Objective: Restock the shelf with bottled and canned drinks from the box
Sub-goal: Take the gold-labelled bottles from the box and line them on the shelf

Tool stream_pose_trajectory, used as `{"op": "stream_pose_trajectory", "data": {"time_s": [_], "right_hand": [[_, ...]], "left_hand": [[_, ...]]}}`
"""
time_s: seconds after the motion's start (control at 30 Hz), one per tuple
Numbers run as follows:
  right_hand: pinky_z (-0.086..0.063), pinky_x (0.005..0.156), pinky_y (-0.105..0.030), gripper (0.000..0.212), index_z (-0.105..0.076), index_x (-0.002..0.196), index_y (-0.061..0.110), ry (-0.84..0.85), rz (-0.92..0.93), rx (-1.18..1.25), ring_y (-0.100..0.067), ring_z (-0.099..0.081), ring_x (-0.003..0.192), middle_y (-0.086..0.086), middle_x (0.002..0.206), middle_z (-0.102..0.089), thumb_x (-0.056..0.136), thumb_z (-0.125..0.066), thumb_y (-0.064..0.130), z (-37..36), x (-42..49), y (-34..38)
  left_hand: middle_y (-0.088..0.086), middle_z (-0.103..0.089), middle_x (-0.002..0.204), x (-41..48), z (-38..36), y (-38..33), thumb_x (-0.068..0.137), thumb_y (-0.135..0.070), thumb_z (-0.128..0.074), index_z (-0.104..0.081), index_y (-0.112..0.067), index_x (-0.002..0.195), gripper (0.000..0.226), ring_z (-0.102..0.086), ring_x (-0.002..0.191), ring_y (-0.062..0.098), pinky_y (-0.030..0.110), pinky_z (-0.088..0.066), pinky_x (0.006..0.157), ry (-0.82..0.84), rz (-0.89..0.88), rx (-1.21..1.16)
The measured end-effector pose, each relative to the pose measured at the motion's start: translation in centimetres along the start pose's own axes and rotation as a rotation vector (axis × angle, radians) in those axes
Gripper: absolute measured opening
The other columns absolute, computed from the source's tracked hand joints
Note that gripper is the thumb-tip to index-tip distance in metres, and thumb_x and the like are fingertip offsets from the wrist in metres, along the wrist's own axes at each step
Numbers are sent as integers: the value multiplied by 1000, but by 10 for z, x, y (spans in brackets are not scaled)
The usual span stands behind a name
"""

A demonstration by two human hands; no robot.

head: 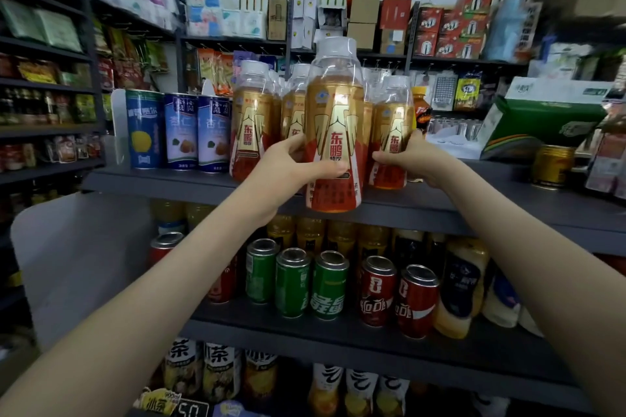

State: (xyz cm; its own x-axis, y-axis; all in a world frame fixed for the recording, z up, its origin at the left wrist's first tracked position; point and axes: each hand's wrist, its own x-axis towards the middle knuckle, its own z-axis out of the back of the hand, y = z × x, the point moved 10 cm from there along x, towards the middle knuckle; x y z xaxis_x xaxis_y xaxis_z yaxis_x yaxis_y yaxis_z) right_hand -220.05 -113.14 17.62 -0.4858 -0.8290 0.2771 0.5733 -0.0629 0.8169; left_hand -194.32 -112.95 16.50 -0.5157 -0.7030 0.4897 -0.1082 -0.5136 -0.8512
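A gold and red drink bottle (pixel 334 125) with a clear cap stands at the front edge of the top shelf (pixel 162 179). My left hand (pixel 291 162) grips its lower left side, thumb across the label. My right hand (pixel 406 159) curls round a second gold bottle (pixel 391 132) just to the right. More bottles of the same kind (pixel 254 118) stand behind and to the left. The box is out of view.
Three blue cans (pixel 179 130) line the top shelf's left end, a gold can (pixel 552 169) and a green carton (pixel 542 118) its right. Green cans (pixel 293 281), red cans (pixel 415 301) and bottles fill the shelf below. Snack racks stand at left.
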Motion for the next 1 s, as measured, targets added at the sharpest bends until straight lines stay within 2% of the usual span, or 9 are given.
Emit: {"op": "stream_pose_trajectory", "data": {"time_s": [0.07, 0.17, 0.37, 0.53, 0.63, 0.73, 0.83, 0.9, 1.0], "right_hand": [[-51, 93, -41, 77, -34, 132, 12, 68, 5, -23, -22, -60, 105, -5, 119, -60, 72, -81, 23, -3, 1, -5], [-51, 87, -36, 59, -41, 124, 11, 31, 66, -69, -20, -60, 99, -1, 107, -61, 78, -77, 17, 2, 1, -4], [-50, 87, -36, 63, -41, 129, 12, 1, 120, -82, -20, -57, 106, -1, 116, -59, 78, -77, 24, -6, 8, -3], [-48, 91, -37, 73, -36, 136, 11, -12, 125, -163, -22, -54, 113, -3, 126, -55, 78, -76, 31, -5, 6, -3], [-42, 101, -40, 83, -27, 145, 10, -167, 266, -233, -27, -44, 128, -8, 140, -46, 81, -72, 38, 13, -9, 20], [-46, 96, -36, 72, -34, 141, 13, -326, 473, -10, -18, -49, 119, -5, 131, -50, 85, -64, 47, 35, -59, 64], [-49, 91, -30, 77, -36, 137, 23, 31, 482, 100, -9, -56, 111, 3, 124, -55, 76, -62, 62, 5, -95, 90], [-50, 93, -33, 74, -41, 134, 25, 237, 415, 76, -11, -60, 110, 5, 123, -60, 73, -68, 56, -16, -108, 88], [-54, 90, -40, 59, -53, 124, 14, 264, 369, 216, -19, -67, 103, -2, 112, -70, 73, -76, 35, -9, -110, 80]], "left_hand": [[-6, -60, 130, 0, 2, 1, 37, -63, -86, -48, -18, 138, 117, -54, 122, 15, 45, -42, 105, -7, 6, 1], [-8, -65, 121, 1, 3, 0, 46, -53, -87, -54, -18, 132, 99, -58, 116, 11, 42, -44, 103, -11, 6, -4], [-10, -69, 109, -2, 7, 0, 52, -40, -79, -60, -17, 124, 77, -61, 105, 5, 27, -47, 91, -36, 25, -57], [-12, -70, 105, -3, 9, 4, 56, -34, -79, -64, -22, 113, 60, -63, 103, 5, 26, -47, 88, -40, 42, -60], [-10, -70, 108, -1, 5, 7, 56, -35, -80, -63, -21, 114, 62, -62, 105, 7, 31, -47, 95, -42, 45, -64], [-9, -69, 112, 5, -1, 8, 53, -39, -83, -62, -21, 119, 72, -60, 110, 9, 38, -45, 101, -33, 30, -47], [-7, -69, 111, 14, -19, 2, 64, -30, -85, -58, -19, 125, 67, -63, 105, 7, 35, -49, 95, 20, -12, -48], [-5, -70, 108, 21, -33, -3, 64, -28, -86, -55, -18, 126, 70, -66, 101, 8, 35, -52, 92, 59, -39, -56], [-3, -64, 119, 31, -50, -7, 56, -45, -86, -44, -24, 128, 86, -62, 109, 13, 40, -51, 95, 81, -65, 23]]}}
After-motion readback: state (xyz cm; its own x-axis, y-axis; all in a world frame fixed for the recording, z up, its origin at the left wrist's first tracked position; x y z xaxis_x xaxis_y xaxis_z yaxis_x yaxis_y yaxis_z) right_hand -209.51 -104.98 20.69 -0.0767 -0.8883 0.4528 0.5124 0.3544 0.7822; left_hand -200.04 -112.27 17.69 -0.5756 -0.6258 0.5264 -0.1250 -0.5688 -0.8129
